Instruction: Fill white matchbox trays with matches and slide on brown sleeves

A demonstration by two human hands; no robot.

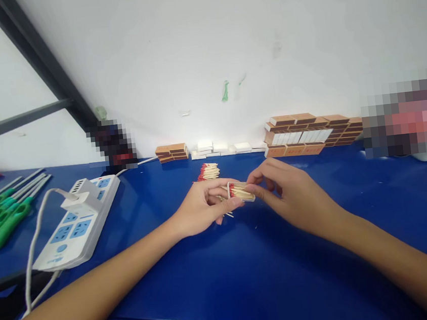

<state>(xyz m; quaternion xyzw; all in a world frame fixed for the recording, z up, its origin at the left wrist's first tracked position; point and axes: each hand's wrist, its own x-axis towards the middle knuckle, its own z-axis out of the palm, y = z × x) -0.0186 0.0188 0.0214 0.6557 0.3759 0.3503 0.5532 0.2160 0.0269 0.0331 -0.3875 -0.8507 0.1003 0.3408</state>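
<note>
My left hand (203,207) is closed around a small white matchbox tray (248,198), its thumb along the near side. Red-headed matches (239,191) lie in the tray, heads toward the left. At the tray's right end, my right hand (283,186) pinches with thumb and forefinger; whether it grips the tray edge or the match ends I cannot make out. Just beyond my left hand, a pile of loose matches (210,170) rests on the blue table (195,279). A few match ends poke out below my left fingers, partly hidden.
Brown matchboxes (300,148) are stacked by the wall at right, with a smaller stack (171,152) at left. White trays (220,150) lie between them. A power strip (79,225) with a plugged-in cable and green-handled tools (6,217) occupy the left side.
</note>
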